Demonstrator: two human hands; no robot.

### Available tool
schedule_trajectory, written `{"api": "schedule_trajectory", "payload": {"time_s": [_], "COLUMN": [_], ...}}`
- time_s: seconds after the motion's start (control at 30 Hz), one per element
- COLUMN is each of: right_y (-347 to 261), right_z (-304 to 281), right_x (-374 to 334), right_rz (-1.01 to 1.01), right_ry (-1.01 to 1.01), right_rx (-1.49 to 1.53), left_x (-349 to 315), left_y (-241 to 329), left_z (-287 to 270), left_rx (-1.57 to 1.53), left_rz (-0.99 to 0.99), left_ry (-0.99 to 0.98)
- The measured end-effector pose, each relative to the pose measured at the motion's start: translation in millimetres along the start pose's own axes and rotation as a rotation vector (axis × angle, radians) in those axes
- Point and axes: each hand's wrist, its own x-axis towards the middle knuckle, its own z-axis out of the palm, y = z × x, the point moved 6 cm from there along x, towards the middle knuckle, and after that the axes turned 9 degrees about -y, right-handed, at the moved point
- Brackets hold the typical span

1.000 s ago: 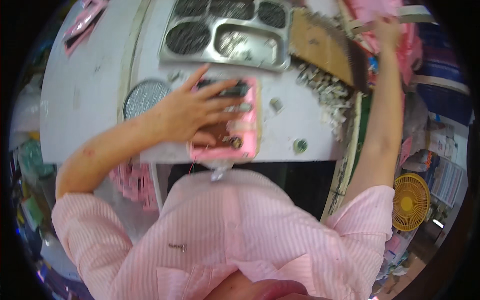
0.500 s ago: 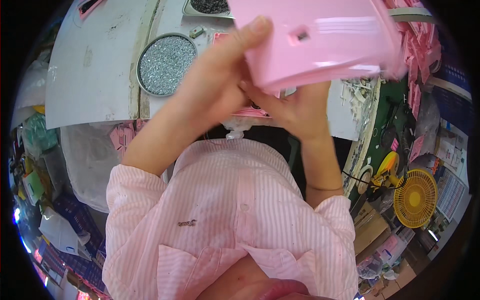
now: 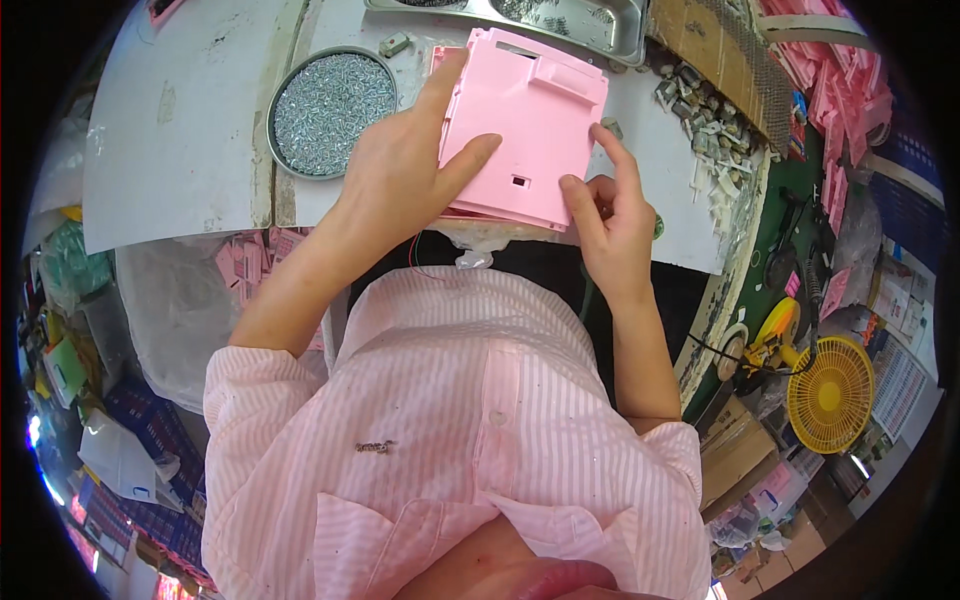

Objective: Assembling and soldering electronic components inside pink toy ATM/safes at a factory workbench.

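A pink plastic panel (image 3: 525, 130), with a slot and a raised ridge at its far end and a small rectangular hole nearer me, lies face up at the table's front edge. Another pink part shows beneath its left side. My left hand (image 3: 395, 175) grips the left edge, the thumb flat on the top face and the index finger stretched along the side. At the right edge, the thumb and index finger of my right hand (image 3: 618, 225) press against the panel, the other fingers curled. What lies under the panel is mostly hidden.
Left of the panel stands a round dish (image 3: 271, 125) full of silvery screws. A metal tray (image 3: 590, 49) with dark small parts is behind it. To the right are cardboard (image 3: 715, 60), a heap of small components (image 3: 708, 150), pink pieces (image 3: 845, 95) and a yellow fan (image 3: 830, 395).
The panel, held up and tilted half a second ago, has come down flat onto the table. My hands have moved from beneath it to its left and right edges.
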Motion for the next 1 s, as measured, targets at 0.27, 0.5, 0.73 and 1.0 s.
{"api": "schedule_trajectory", "payload": {"time_s": [0.27,0.5,0.73,1.0], "right_y": [15.7,-13.7,-28.4,-92.7], "right_z": [7.8,15.8,2.4,-115.1], "right_x": [16.3,23.6,31.4,154.5], "right_rz": [-0.105,-0.21,-0.175,-0.769], "right_ry": [-0.052,-0.154,-0.254,0.282], "right_rx": [-0.02,-0.671,-0.567,0.407], "left_x": [-6.3,-50.8,-44.4,-16.3], "left_y": [-7.6,-22.9,-42.5,-79.0], "left_z": [-2.2,15.2,-7.1,-58.4], "left_rx": [-0.137,-0.002,-0.189,0.388], "left_rz": [0.022,-0.179,-0.213,0.049], "left_ry": [0.038,0.088,-0.156,0.098]}}
